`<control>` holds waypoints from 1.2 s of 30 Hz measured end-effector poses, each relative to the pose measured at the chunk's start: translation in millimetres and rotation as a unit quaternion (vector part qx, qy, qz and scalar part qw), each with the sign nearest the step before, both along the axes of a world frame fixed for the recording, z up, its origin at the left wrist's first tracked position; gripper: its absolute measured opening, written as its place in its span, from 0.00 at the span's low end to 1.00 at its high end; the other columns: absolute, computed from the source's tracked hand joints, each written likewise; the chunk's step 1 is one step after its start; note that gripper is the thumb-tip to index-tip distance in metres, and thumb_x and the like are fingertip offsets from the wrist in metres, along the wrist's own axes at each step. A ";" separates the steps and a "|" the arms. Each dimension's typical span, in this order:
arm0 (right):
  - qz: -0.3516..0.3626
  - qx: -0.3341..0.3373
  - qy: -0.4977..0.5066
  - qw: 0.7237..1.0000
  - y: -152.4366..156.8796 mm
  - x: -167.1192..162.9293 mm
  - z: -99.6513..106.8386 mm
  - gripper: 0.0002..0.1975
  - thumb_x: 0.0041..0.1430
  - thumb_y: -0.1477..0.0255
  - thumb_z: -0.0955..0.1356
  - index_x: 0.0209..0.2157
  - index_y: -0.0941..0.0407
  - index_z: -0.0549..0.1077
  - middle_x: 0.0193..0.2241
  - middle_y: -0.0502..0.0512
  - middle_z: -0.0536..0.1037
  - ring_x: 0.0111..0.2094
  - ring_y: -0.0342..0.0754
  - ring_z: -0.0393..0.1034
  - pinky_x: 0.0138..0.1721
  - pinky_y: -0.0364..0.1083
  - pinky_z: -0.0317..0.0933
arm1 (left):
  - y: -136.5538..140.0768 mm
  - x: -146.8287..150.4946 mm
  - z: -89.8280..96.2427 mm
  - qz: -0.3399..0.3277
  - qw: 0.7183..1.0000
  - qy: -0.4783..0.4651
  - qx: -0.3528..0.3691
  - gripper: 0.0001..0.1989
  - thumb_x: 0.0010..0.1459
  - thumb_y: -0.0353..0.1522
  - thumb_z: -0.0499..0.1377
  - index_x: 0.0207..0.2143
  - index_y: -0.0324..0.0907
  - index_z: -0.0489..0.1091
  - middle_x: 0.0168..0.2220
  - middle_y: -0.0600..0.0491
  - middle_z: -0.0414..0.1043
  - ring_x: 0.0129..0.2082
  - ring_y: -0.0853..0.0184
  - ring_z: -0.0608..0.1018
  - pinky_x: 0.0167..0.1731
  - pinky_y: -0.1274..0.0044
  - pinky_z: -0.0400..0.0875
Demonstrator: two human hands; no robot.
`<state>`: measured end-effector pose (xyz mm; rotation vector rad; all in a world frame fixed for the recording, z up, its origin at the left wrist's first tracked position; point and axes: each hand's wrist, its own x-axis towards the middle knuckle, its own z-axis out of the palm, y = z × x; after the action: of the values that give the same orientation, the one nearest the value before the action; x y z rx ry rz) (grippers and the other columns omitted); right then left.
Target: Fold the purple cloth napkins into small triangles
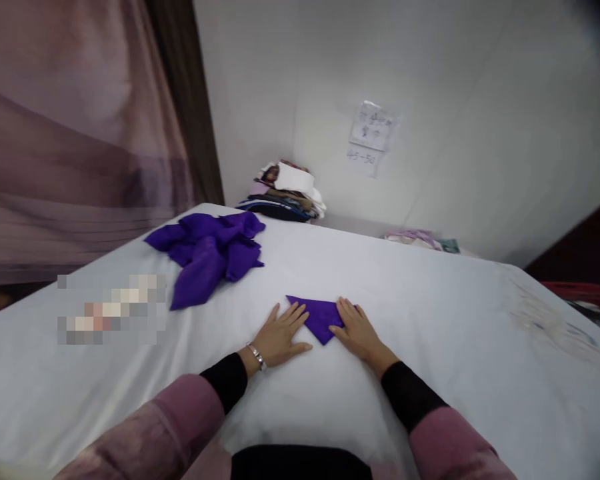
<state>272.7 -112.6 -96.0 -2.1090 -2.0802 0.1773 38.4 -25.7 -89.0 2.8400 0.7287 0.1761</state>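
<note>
Hanging well to the left of the folded purple cloth (pixel 323 319), a mauve curtain (pixel 70 133) runs out of your view at the top and side. Nearer the cloth, a pixelated patch (pixel 111 310) on the white cover (pixel 430 280) hides whatever lies there. A heap of purple fabric (pixel 210 247) sits left of and beyond the cloth, its pieces too overlapped to count. Your left hand (pixel 279 337) lies flat, fingers spread, their tips over the cloth's left part while the thumb rests off it. Behind the cloth, past the cover's far edge, rises a stack of fabrics (pixel 290 190), its base concealed. The cloth itself, a triangle pointing toward you, lies on the cover between your hands. Your right hand (pixel 357 331), likewise flat and apart from the left, hides most of its right corner. Above and beyond the cloth, a wall notice (pixel 370 127) carries faint writing; "45-50" is legible. Far right of the cloth, what looks like a red container (pixel 580 291) is cut off; pale and dark contents show, too indistinct to identify.
</note>
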 end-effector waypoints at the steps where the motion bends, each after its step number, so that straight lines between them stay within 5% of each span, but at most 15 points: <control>1: -0.001 0.000 -0.005 1.000 0.5 0.3 -1.0 0.37 0.60 0.51 0.53 0.62 0.62 0.48 0.63 0.60 0.46 0.63 0.52 0.38 0.61 0.54 0.34 | -0.8 -4.4 1.3 0.016 1.000 -0.005 0.001 0.38 0.56 0.55 0.41 0.62 0.43 0.48 0.63 0.46 0.48 0.63 0.55 0.49 0.58 0.55 0.36; 4: 0.007 0.001 -0.018 1.000 1.7 1.3 -4.3 0.37 0.60 0.51 0.52 0.62 0.62 0.47 0.63 0.59 0.46 0.63 0.51 0.38 0.61 0.54 0.35 | -4.9 -2.9 6.5 0.051 0.997 -0.046 0.024 0.38 0.56 0.55 0.40 0.60 0.41 0.51 0.62 0.45 0.50 0.63 0.55 0.47 0.59 0.56 0.35; 7: 0.010 0.006 -0.037 0.999 0.8 2.3 -10.3 0.36 0.60 0.53 0.53 0.62 0.62 0.48 0.63 0.59 0.47 0.63 0.51 0.38 0.61 0.53 0.36 | -7.1 15.3 9.5 0.018 0.995 -0.089 0.047 0.38 0.56 0.55 0.40 0.60 0.40 0.50 0.62 0.45 0.51 0.63 0.57 0.48 0.59 0.59 0.35; 11: 0.012 0.041 -0.061 0.997 -0.6 6.3 -25.2 0.35 0.60 0.55 0.54 0.61 0.63 0.50 0.62 0.59 0.49 0.63 0.51 0.41 0.61 0.53 0.39 | 2.9 33.2 3.0 0.031 0.997 -0.073 0.016 0.41 0.54 0.57 0.39 0.60 0.38 0.51 0.62 0.42 0.51 0.63 0.56 0.50 0.59 0.59 0.37; 18: 0.028 0.094 -0.072 0.993 3.2 15.1 -47.4 0.34 0.59 0.54 0.53 0.61 0.61 0.51 0.61 0.58 0.53 0.62 0.52 0.44 0.59 0.56 0.43 | 28.2 5.4 -11.3 0.118 0.992 -0.024 -0.047 0.39 0.56 0.55 0.36 0.62 0.40 0.45 0.64 0.46 0.44 0.64 0.58 0.46 0.59 0.57 0.34; 25: 0.030 0.111 -0.077 0.990 6.4 20.1 -57.5 0.35 0.59 0.54 0.53 0.61 0.61 0.51 0.61 0.59 0.54 0.62 0.53 0.45 0.59 0.56 0.44 | 33.8 5.9 -1.8 0.213 0.975 -0.023 -0.059 0.43 0.55 0.56 0.36 0.61 0.34 0.47 0.64 0.40 0.43 0.64 0.55 0.44 0.58 0.55 0.32; 31: 0.038 0.117 -0.087 0.989 7.5 20.7 -60.7 0.34 0.59 0.55 0.53 0.60 0.61 0.54 0.60 0.59 0.55 0.61 0.53 0.46 0.59 0.56 0.45 | -5.2 42.3 0.8 0.026 0.994 -0.101 -0.019 0.43 0.55 0.57 0.37 0.62 0.35 0.45 0.64 0.41 0.45 0.64 0.57 0.44 0.60 0.60 0.32; 36: 0.032 0.105 -0.075 0.991 8.2 16.2 -54.1 0.33 0.60 0.55 0.54 0.61 0.60 0.53 0.61 0.59 0.54 0.62 0.53 0.46 0.59 0.56 0.44 | -13.2 51.2 -8.2 0.026 0.995 -0.079 -0.046 0.46 0.52 0.59 0.41 0.61 0.33 0.48 0.63 0.38 0.47 0.63 0.55 0.48 0.60 0.61 0.39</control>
<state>288.9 -104.3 -150.2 -1.9859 -2.1437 -0.1914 89.6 -38.9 -97.2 2.6843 0.7570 0.3611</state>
